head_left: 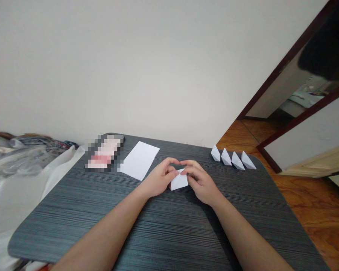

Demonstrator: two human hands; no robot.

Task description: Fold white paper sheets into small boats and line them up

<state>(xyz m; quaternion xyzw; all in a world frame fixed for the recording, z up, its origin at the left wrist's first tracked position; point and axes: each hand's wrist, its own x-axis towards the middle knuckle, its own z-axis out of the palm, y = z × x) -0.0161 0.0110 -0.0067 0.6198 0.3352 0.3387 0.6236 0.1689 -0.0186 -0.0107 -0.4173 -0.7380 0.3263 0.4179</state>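
The dark grey, finely striped table (pixel 169 233) with rounded corners serves as the landmark. On it, toward its far edge and left of centre, lies a flat white rectangular sheet of paper (pixel 139 160); left of that is a blurred pinkish item that cannot be made out. Along the table's far right corner stand four small white folded paper triangles (pixel 233 159) in a row, just beside one another.

Near the table's middle sits the small white partly folded piece of paper (pixel 179 181), pinched from both sides. The left hand (pixel 158 180) grips its left edge with curled fingers; the right hand (pixel 200 182) closes over its right edge, fingertips meeting above.

To crease well, I judge the edges should be aligned first, then pressed firmly against the tabletop.
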